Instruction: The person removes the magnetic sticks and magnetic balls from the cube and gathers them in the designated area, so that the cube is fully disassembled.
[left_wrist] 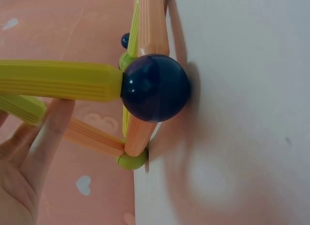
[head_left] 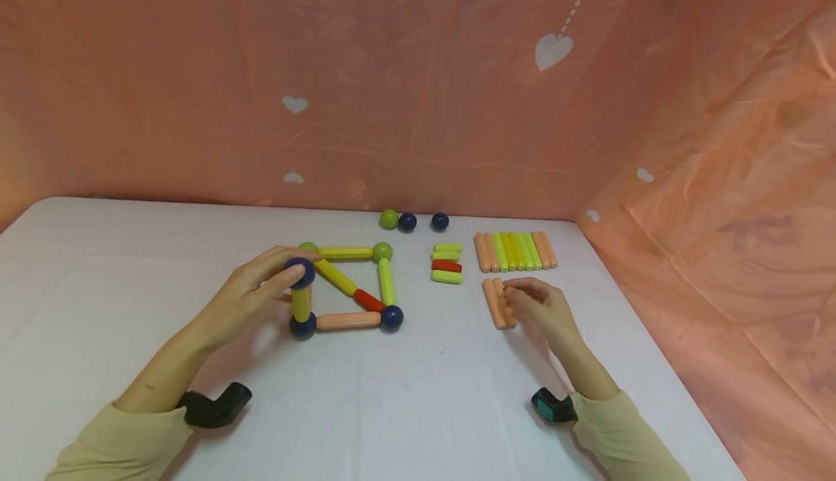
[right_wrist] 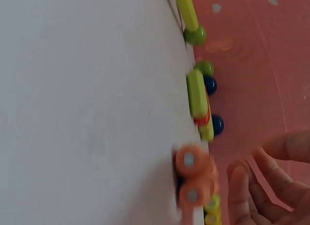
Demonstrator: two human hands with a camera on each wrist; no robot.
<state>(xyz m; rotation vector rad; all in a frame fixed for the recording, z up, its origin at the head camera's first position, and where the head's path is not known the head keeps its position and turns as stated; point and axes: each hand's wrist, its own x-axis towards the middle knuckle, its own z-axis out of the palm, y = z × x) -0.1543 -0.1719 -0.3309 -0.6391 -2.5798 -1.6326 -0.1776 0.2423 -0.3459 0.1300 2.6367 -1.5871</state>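
In the head view my left hand holds the dark blue ball at the top of an upright yellow stick, thumb against the ball. The stick stands on a lower blue ball, one corner of a frame of sticks and balls. That frame has an orange stick in front and a yellow-and-red diagonal. My right hand is at a small group of orange sticks, fingers bent loosely. The right wrist view shows the fingertips beside the orange stick ends, with nothing between finger and thumb.
A row of orange, green and yellow sticks lies beyond my right hand. Several short green and red sticks are stacked in the middle. One green ball and two blue balls sit by the back edge, before an orange cloth.
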